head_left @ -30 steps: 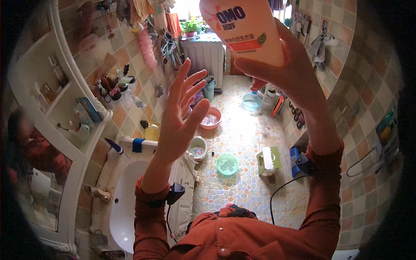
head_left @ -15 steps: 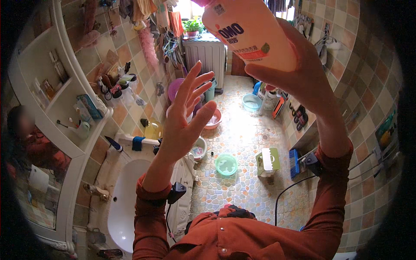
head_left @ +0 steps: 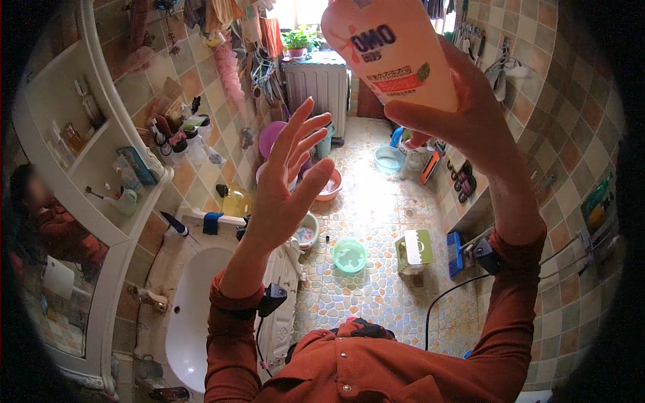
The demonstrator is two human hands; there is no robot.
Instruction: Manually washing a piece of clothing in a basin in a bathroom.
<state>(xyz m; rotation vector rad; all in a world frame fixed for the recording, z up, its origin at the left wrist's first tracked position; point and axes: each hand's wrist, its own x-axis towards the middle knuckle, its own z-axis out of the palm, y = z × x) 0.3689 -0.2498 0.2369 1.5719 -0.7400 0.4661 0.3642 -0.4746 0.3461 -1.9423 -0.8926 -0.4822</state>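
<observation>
Your right hand [head_left: 470,121] grips a smooth, glossy plastic detergent bottle [head_left: 393,50] with a printed label. Your left hand [head_left: 285,185] is bare, palm open, touching nothing. Your sleeves are matt woven cloth in rust orange. The basin [head_left: 195,316] below is glossy white ceramic. Floor [head_left: 376,201] looks like glazed pebble-pattern tile; walls are glazed square tile with a slight sheen. Green bowl [head_left: 349,255] and pink tub [head_left: 329,185] are smooth plastic.

Rust-orange buttoned shirt, long sleeves; small black devices strapped at both wrists.
</observation>
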